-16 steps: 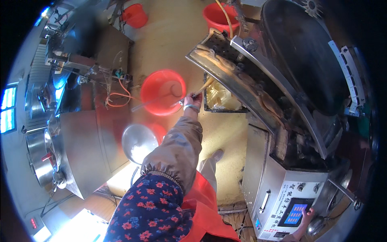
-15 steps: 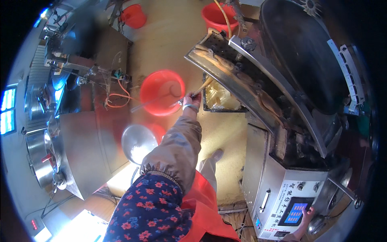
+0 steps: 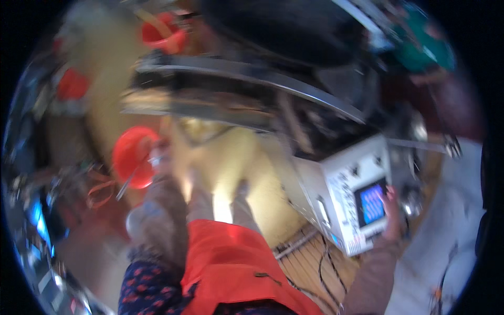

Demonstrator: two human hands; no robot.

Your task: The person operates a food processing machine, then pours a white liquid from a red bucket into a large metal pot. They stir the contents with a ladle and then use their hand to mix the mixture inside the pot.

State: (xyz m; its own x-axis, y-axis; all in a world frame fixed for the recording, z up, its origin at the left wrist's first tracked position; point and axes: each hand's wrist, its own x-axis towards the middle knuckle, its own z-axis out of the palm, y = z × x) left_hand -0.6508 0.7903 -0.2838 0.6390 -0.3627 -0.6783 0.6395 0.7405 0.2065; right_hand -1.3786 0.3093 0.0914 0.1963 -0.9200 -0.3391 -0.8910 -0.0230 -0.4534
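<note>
My right hand is at the edge of a lit touch screen, its fingers stretched toward the glass and holding nothing that I can see. The screen sits on the slanted white panel of a metal machine. My left arm reaches forward and down, and my left hand is beside a red bucket. Motion smears its fingers, so whether they grip anything is unclear. A thin rod leans out over the bucket's near rim. Beyond that hand runs the machine's long metal trough, with tan material along it.
A large dark round pan lies behind the trough. More red buckets stand farther back. Below the trough is a tray with pale yellowish contents. Black cables lie by the machine's foot. A green object is at the far right.
My view has swung to the right, blurring the picture and shifting the machine leftward and upward in it. My right hand remains at the touch screen; my left stays near the red bucket.
</note>
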